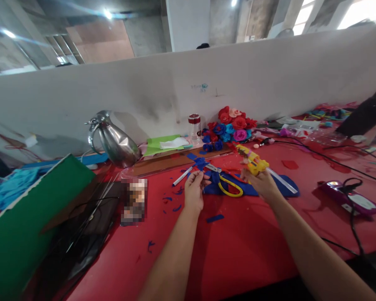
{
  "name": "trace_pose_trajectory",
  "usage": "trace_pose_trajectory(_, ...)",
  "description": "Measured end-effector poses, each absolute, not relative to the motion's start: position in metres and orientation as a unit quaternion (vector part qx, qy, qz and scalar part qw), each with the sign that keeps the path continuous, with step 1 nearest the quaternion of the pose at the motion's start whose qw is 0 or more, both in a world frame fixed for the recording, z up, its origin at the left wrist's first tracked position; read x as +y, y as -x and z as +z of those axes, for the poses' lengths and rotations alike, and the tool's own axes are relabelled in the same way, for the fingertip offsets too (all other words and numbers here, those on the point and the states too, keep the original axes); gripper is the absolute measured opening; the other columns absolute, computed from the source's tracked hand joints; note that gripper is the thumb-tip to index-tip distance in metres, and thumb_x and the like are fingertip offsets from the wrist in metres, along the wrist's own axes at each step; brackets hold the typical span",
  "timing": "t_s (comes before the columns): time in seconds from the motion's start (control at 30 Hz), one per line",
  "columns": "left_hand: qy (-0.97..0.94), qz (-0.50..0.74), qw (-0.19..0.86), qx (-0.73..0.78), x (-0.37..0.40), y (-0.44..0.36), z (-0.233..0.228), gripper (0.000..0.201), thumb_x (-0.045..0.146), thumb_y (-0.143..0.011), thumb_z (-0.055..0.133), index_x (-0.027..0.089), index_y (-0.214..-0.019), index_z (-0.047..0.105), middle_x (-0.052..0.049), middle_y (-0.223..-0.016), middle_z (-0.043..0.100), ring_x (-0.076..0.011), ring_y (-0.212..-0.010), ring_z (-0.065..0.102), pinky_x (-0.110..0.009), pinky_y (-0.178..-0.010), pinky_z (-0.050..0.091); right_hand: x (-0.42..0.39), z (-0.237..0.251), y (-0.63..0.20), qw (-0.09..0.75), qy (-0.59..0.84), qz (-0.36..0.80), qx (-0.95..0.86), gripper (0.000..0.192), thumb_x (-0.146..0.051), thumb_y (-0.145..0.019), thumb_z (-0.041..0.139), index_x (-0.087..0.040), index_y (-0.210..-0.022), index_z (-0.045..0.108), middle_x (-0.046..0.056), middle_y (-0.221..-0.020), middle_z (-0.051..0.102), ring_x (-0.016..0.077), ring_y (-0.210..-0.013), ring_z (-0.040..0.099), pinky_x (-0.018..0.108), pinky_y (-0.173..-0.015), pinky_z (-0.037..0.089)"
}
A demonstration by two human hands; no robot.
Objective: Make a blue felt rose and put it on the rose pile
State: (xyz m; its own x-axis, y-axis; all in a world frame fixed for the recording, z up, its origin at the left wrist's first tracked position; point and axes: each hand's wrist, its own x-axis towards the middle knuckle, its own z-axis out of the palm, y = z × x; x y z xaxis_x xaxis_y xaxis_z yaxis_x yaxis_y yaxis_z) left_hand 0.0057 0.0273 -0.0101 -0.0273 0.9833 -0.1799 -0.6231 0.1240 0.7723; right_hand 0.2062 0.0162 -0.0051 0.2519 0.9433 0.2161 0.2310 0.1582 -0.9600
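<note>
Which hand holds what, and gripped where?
Left hand pinches a small blue flower piece at its lower end. Right hand grips the yellow glue gun by its handle.

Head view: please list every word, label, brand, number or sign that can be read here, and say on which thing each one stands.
No text here can be read.
White partition wall: a small blue-green scribble, too small to read.
Purple device: a white label, blurred.
Yellow glue gun in the right hand: no marking legible.
Blue piece in the left hand: plain.
</note>
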Motion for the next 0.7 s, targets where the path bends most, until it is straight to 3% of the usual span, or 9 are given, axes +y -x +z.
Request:
trace_pose_trajectory(0.1,-0.264,0.619,0.632,0.384,0.027,-0.005,-0.010,0.034,0.032,-0.054,0.081,0.016,-0.073,0.057,0.005,-0.057,0.063,-0.0063,-0.044,0.055,-0.019,-0.053,0.042,0.011,-0.006,-0.198,0.507,0.552,0.365,-0.553,0.035,-0.054,-0.062,0.069,-0.022,-0.060,0.054,-0.001,-0.051,0.052,0.0136,-0.049,0.045,0.029,-0.051,0.038)
trace_pose_trajectory(0.3,-0.290,0.607,0.614,0.413,0.027,-0.003,-0.009,0.032,0.033,-0.058,0.078,0.016,-0.074,0.057,0.005,-0.059,0.063,-0.0058,-0.045,0.054,-0.020,-0.055,0.042,0.007,-0.005,-0.184,0.510,0.531,0.428,-0.525,0.036,-0.050,-0.055,0.074,-0.020,-0.070,0.062,0.000,-0.061,0.058,0.0137,-0.051,0.047,0.029,-0.048,0.040)
trace_pose_trajectory(0.7,-0.327,0.605,0.590,0.424,0.027,-0.005,-0.014,0.034,0.034,-0.058,0.078,0.016,-0.076,0.055,0.003,-0.062,0.064,-0.0061,-0.047,0.053,-0.020,-0.054,0.040,0.009,-0.017,-0.178,0.486,0.472,0.427,-0.598,0.037,-0.046,-0.062,0.074,-0.018,-0.081,0.058,0.002,-0.071,0.062,0.0130,-0.059,0.054,0.025,-0.055,0.045)
